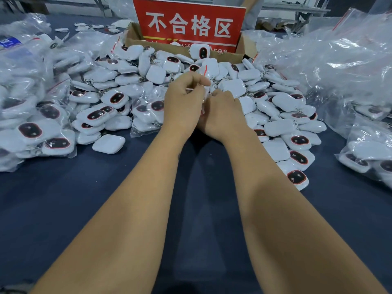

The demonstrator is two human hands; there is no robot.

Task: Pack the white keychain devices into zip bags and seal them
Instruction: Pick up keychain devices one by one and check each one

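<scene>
A large heap of loose white keychain devices (275,115), several with dark oval faces, covers the middle of the dark blue table (84,198). Both my hands are raised together over the heap's near edge. My left hand (184,100) pinches the top of a small clear zip bag (206,75) with a red strip, which holds a white device. My right hand (222,115) grips the same bag lower down, its fingers curled. Most of the bag is hidden behind my hands.
Piles of bagged devices (36,115) lie at the left. Heaps of clear zip bags (339,60) and more bagged devices (369,151) lie at the right. A cardboard box (133,39) with a red sign (191,24) stands behind the heap.
</scene>
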